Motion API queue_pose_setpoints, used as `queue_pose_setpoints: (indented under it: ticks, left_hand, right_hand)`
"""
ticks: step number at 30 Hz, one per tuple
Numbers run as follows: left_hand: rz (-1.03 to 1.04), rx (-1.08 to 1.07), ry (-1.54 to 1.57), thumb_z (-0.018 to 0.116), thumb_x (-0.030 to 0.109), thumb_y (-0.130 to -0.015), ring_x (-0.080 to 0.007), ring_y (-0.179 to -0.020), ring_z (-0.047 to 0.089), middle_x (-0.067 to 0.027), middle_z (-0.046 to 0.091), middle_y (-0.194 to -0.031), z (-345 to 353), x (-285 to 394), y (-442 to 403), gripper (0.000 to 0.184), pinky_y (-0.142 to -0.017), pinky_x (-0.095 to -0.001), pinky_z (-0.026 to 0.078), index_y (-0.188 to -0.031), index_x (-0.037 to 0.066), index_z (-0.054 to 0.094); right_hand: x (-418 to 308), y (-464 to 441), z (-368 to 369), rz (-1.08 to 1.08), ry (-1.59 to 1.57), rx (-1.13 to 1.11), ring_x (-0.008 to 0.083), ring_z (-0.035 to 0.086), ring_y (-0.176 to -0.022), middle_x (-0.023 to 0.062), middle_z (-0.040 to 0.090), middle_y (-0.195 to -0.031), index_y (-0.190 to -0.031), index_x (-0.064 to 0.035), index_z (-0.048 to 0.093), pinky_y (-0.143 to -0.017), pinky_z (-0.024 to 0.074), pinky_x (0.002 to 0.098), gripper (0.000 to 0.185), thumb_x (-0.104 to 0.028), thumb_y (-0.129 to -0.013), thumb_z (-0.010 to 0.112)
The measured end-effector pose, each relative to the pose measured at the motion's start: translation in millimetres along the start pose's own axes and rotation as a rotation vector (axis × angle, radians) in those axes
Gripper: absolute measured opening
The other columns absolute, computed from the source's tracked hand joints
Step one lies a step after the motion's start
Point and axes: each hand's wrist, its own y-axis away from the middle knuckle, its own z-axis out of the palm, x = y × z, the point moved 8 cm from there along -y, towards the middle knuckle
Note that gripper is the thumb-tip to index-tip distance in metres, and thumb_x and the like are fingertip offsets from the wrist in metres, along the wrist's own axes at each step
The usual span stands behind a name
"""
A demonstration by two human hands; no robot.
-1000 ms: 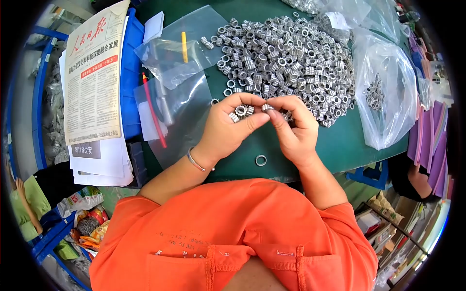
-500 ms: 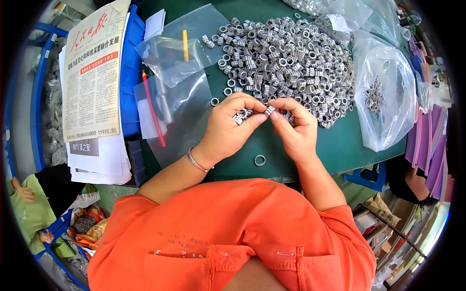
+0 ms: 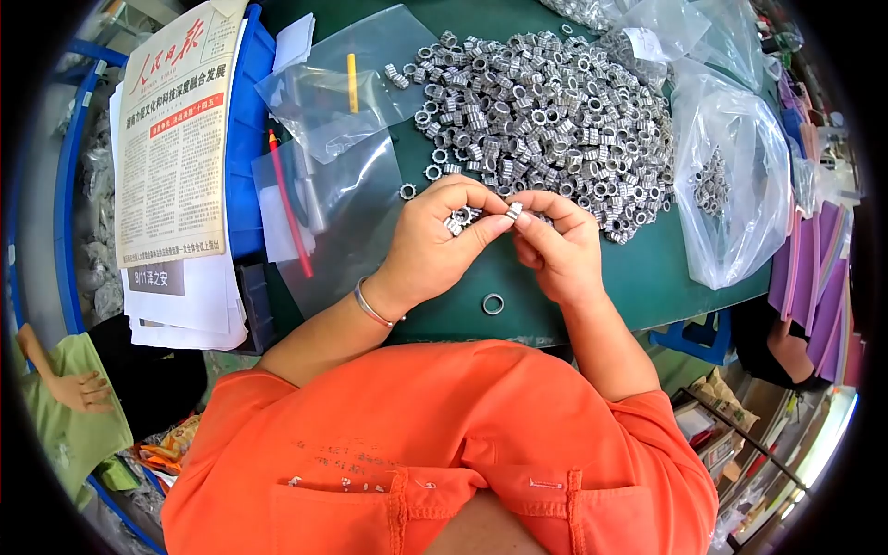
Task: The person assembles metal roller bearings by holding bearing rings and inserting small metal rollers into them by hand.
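Observation:
Between the fingertips of both hands is one small ridged metal ring. My left hand pinches it from the left, and several more ridged rings show within the curl of its fingers. From the right, my right hand closes thumb and forefinger on the same ring. Just beyond the hands spreads a large heap of such metal rings. A smooth, wider ring lies alone on the green table, near its front edge. Another loose ridged ring rests left of my left hand.
Clear plastic bags lie on the left, with a yellow stick and a red pen. A newspaper covers a blue bin. At right is a bag holding some rings. Another person's hand shows at far left.
The fingers of my right hand have curled in and shifted slightly around the pinched ring. At far left, the other person has moved, with the hand now lower and nearer.

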Motion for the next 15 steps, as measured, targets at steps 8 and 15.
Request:
queue_pose_setpoints:
  ticks: [8,15]
  left_hand:
    - [-0.362,0.413,0.722,0.056,0.011,-0.086,-0.0077,-0.057,0.044,-0.0053,0.052,-0.08,-49,-34,-2,0.011,-0.047,-0.0208,0.035,-0.087,0.0,0.054]
    - [-0.382,0.38,0.674,0.057,0.009,-0.085,-0.0076,-0.057,0.046,-0.0046,0.053,-0.078,-46,-35,-1,0.009,-0.046,-0.0207,0.036,-0.087,0.001,0.055]
  right_hand:
    - [-1,-8,4,0.065,-0.333,-0.186,0.0119,0.049,-0.055,0.0144,0.059,-0.082,-0.09,0.0012,0.055,-0.037,0.0312,0.0173,0.013,0.0,-0.077,0.052]
    - [-13,-1,47,-0.546,1.379,-0.082,0.0292,0.057,-0.064,0.0109,0.054,-0.077,-0.095,-0.0038,0.057,-0.058,0.0473,0.0355,0.022,-0.009,-0.074,0.063]
